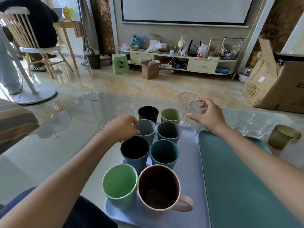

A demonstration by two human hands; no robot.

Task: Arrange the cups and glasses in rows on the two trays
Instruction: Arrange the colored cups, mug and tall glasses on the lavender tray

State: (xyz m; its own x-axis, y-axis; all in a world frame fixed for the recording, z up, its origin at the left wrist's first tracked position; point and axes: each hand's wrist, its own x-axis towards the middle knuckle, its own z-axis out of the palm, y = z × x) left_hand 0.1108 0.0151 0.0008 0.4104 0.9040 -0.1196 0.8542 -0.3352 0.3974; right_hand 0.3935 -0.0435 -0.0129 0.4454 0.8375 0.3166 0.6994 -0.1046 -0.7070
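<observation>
Head view, looking down past both forearms at a glass table. The right hand [207,115] grips a small clear glass [196,107] near its rim, fingers curled round it, holding it just in front of a taller printed glass [185,104]. Whether the small glass rests on the table or is lifted cannot be told.

The left hand [122,127] has its fingertips curled on the rim of a grey-blue cup [146,130], pinching it at the near left edge. That cup stands on a pale blue tray [189,186] directly below and between the hands. Six more cups share the tray in two columns running toward the viewer: a grey cup [169,131], a dark blue cup [134,152], a teal cup [164,153], a light green cup [120,183] and a brown-lined mug [158,186]. A black cup [148,112] and an olive cup [171,115] stand just beyond the left hand.

Under the right forearm lies a teal tray [238,186], bare of cups. Beyond the right wrist sit more clear glasses [253,124] and a green tumbler [283,136]; two clear glasses [115,106] stand beyond the left hand.

The step in hand appears to be straightening the cup rows while starting on the glasses. The next move likely calls for carrying the small glass back toward the viewer and setting it upright at the teal tray's far corner.
</observation>
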